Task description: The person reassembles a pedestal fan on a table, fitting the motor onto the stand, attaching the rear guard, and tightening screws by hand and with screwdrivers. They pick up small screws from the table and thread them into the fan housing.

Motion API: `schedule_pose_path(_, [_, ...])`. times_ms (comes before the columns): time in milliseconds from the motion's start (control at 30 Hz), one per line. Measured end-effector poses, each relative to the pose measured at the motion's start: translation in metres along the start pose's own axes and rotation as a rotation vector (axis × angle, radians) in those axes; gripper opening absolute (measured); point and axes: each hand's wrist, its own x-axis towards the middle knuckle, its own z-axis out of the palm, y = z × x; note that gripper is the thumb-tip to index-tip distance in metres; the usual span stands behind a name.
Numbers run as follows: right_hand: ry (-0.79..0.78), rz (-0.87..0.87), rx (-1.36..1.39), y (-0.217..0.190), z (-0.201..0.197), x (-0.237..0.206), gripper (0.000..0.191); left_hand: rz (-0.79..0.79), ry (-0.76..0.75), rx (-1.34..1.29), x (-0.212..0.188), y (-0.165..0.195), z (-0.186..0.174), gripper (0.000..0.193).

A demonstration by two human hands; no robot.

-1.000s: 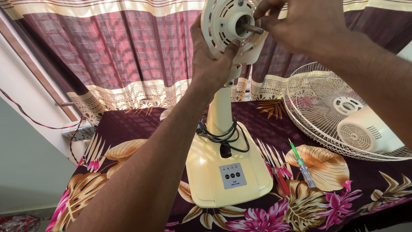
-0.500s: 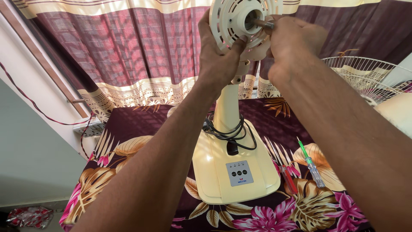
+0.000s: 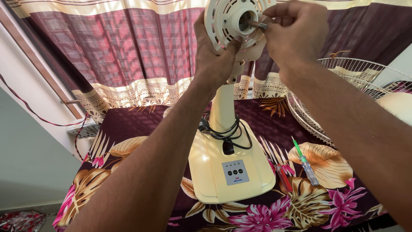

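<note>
Your left hand (image 3: 214,60) holds the cream fan motor housing (image 3: 234,23) from its left side, the grip closed on its rim with the thumb pressed on the front face. Your right hand (image 3: 296,32) is at the metal shaft (image 3: 256,24) that sticks out from the middle of the housing; its fingertips pinch the shaft end, though maybe a small part sits between them, I cannot tell. The housing stands high on the fan's pillar, above the cream base (image 3: 229,169) at the middle of the bench (image 3: 128,124). A black cord (image 3: 225,131) lies coiled on the base. Near the right edge lie a green-handled screwdriver (image 3: 304,161), a red one (image 3: 283,176) and the wire fan guard (image 3: 343,94).
</note>
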Motion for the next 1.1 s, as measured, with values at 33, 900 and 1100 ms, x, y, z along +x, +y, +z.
schedule_pose_path(33, [0.002,-0.161,-0.056,0.004,-0.002,0.002,0.007,-0.018,0.002,0.007,-0.001,0.001,0.0,0.086])
schedule_pose_path(900, [0.058,0.419,0.33,-0.018,0.012,-0.008,0.015,0.14,0.629,0.405,-0.033,0.01,0.025,0.074])
schedule_pose_path(1100, [-0.038,0.172,0.336,-0.005,0.005,0.0,0.013,-0.276,0.52,0.061,-0.067,0.04,0.059,0.016])
